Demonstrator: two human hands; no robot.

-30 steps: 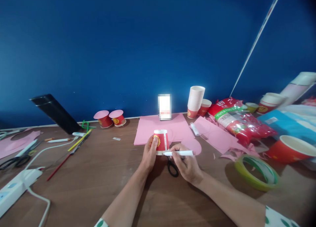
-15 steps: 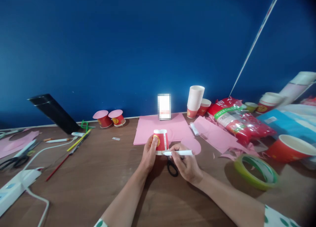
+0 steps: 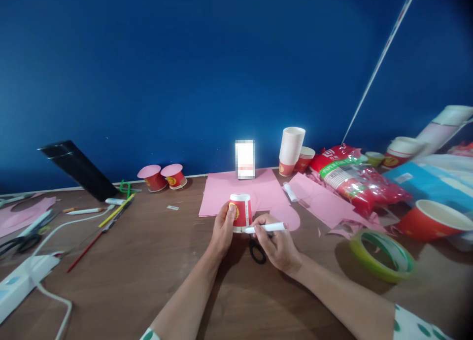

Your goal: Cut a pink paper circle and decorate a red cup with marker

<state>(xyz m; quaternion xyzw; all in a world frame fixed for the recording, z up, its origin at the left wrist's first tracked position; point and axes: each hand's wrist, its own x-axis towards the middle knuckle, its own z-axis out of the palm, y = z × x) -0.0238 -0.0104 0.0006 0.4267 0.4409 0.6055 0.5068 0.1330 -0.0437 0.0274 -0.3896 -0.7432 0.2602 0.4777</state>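
Steadying a red paper cup (image 3: 243,215) at the centre of the bench (image 3: 155,271), the left hand (image 3: 222,221) is curled about its left side, thumb laid along the printed wall, fingers largely out of sight behind. The hold appears intended to brace the light cup while leaving its near face exposed. The right hand (image 3: 275,242) is closed in a writing grip on a white marker (image 3: 271,227), held almost level, its working end at the cup's lower edge; actual contact could not be confirmed. Nor could it be determined whether the cup rests on the bench or is held clear of it.

Black-handled scissors (image 3: 257,252) lie just below the marker, partly hidden by the right hand, apparently within easy reach. Pink sheets (image 3: 218,194) are stacked flat behind the cup. Two red cups with pink discs on top (image 3: 155,184) stand near the wall, presumably set back to leave working room.

Materials noted: the held cup is tapered, thin-walled paper, red with a yellow emblem and pale edges. The marker is a slim, smooth cylinder. The sheets are matt and square-edged; a loose pink piece (image 3: 290,218) beside them is rounded. The tape roll (image 3: 384,272) is a glossy yellow-green ring. The bench is brown, with wood-like grain.
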